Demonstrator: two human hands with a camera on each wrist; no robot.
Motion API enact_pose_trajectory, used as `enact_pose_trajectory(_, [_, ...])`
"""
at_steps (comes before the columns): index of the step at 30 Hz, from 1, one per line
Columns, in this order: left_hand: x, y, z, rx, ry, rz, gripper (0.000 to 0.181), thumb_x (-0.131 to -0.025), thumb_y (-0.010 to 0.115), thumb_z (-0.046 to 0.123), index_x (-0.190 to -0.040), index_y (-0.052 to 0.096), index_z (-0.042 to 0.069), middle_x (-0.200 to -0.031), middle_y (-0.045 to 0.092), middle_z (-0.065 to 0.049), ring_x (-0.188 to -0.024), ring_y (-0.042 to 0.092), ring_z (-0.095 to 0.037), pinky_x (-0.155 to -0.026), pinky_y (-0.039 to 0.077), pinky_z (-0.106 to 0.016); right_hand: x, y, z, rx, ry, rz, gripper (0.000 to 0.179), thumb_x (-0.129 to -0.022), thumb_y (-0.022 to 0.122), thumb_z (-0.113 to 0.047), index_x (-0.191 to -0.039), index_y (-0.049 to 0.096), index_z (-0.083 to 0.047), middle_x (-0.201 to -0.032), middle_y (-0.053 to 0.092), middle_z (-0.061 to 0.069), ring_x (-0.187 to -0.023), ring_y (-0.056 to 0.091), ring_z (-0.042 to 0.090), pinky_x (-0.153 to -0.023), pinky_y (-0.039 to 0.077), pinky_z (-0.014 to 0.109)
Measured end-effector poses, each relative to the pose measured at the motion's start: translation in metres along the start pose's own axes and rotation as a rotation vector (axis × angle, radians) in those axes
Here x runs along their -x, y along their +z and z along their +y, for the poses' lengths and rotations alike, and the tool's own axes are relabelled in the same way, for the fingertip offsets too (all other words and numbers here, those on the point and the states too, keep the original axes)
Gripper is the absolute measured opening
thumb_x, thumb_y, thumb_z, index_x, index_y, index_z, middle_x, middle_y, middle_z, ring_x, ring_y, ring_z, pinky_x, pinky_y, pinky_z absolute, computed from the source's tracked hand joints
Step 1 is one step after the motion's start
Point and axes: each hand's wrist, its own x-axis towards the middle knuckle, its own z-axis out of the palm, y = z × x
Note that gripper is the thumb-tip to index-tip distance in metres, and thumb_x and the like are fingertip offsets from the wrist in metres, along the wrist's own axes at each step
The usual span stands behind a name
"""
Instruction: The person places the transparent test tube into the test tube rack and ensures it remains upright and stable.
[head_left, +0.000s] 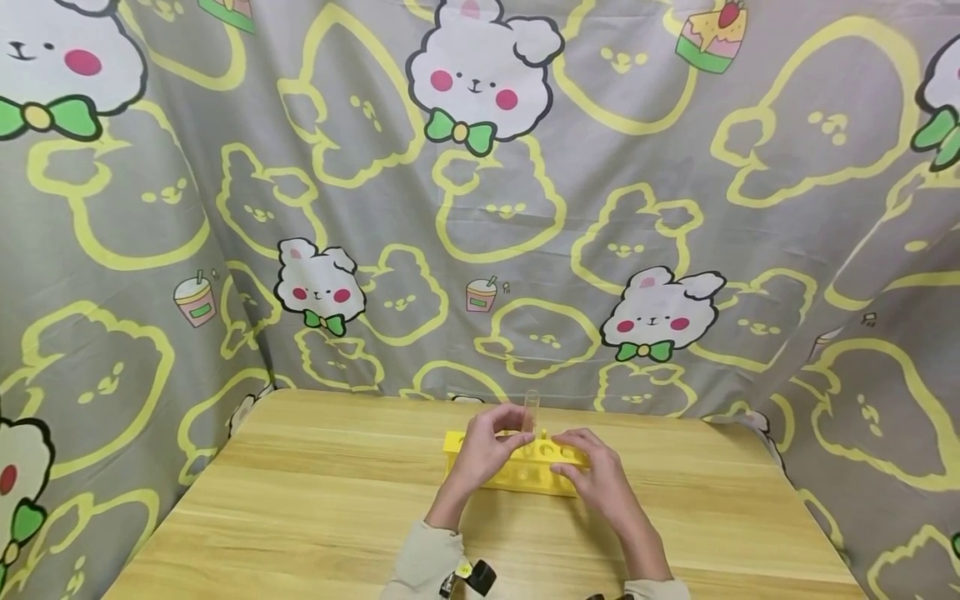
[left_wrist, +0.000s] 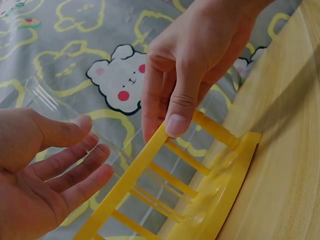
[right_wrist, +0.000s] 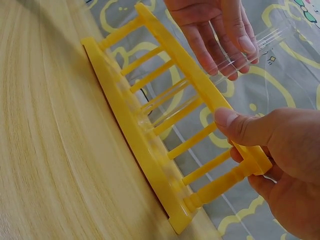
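A clear glass test tube stands upright in a yellow test tube rack, its upper part rising above the top bar. My left hand pinches the tube just above the rack, thumb on one side and fingers on the other. In the left wrist view, the left fingers are nearly straight. My right hand grips the rack's right end. Its thumb presses the near side of the top bar while the other fingers reach behind. Between the rack's bars shows the tube's lower part.
The rack stands on a wood-grain table, toward its far edge. A grey curtain with rabbit prints hangs close behind the table and along both sides. A black wrist device sits at the left sleeve.
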Motion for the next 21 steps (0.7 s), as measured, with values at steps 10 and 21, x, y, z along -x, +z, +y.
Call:
enact_pose_trajectory(10, [0.000,0.000,0.000,-0.022,-0.016,0.000,0.020,-0.091,0.072,-0.009,-0.110,0.067,-0.012,-0.104,0.069,-0.029,-0.102,0.069,-0.043,-0.083,0.061,-0.035,-0.001,-0.001,-0.002,0.007,0.027,-0.009,0.039,-0.079,0.086,-0.002,-0.116,0.074,-0.002,-0.117,0.069,0.006,-0.113,0.066,0.030,-0.098,0.054,0.049])
enact_pose_trajectory(21, [-0.004,0.005,-0.025,-0.019,-0.012,0.006,0.021,-0.090,0.071,-0.011,-0.111,0.068,-0.011,-0.105,0.070,-0.027,-0.102,0.069,-0.042,-0.083,0.061,-0.035,0.001,0.001,-0.003,0.013,0.024,-0.010,0.039,-0.079,0.086,-0.002,-0.116,0.074,-0.003,-0.117,0.069,0.006,-0.112,0.067,0.030,-0.097,0.054,0.049])
